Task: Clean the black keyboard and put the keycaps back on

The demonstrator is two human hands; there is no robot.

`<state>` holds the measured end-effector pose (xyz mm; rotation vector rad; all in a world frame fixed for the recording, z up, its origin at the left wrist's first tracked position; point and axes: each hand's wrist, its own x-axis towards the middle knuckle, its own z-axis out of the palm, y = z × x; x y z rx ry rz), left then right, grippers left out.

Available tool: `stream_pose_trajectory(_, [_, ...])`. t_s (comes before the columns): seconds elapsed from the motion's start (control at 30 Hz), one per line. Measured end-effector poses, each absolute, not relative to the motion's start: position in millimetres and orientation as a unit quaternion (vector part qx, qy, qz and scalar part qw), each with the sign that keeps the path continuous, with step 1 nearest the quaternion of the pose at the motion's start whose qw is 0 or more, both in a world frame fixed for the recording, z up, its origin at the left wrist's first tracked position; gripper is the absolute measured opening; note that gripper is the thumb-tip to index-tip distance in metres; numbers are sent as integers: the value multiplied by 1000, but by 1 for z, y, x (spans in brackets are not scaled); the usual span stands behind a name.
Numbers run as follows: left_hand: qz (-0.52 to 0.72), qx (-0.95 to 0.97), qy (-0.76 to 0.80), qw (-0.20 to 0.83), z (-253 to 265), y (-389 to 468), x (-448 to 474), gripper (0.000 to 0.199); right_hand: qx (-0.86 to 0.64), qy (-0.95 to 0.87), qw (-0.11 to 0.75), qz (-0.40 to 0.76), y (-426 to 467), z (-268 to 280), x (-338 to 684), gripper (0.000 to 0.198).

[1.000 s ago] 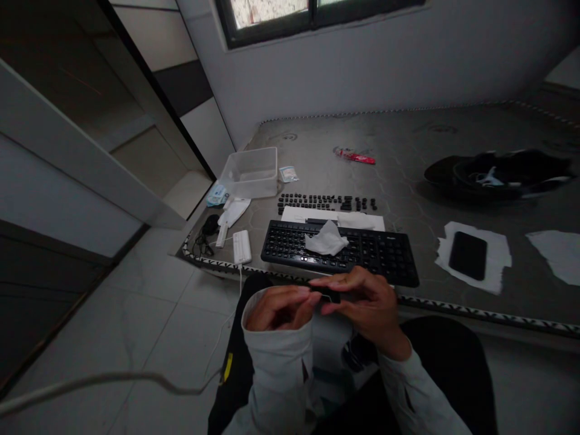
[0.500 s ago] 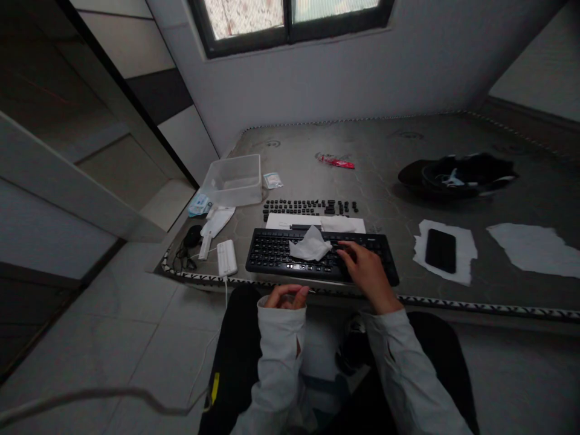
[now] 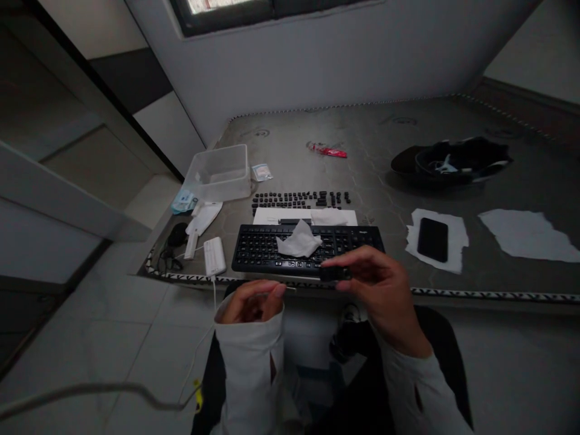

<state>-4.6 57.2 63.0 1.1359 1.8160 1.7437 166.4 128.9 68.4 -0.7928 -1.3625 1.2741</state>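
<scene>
The left hand is curled, pinching a thin stick that is hard to see. The right hand pinches a small black key just above the near edge of the surface. Its palm is hidden. Past them lies the keyboard with a tissue on it. Loose keys sit in rows behind. The phone lies to the right, with open room around it.

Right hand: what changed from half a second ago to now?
The right hand came off the keyboard toward the body, now pinching a small dark keycap. The left hand stayed near the lap, holding a thin stick. Tissue, phone and loose keycaps lie unchanged.
</scene>
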Motion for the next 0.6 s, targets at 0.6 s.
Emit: stream_pose_trajectory(0.6, [676, 504, 536, 46, 92, 53, 3, 14, -207, -552, 490, 642, 108, 79, 157, 27])
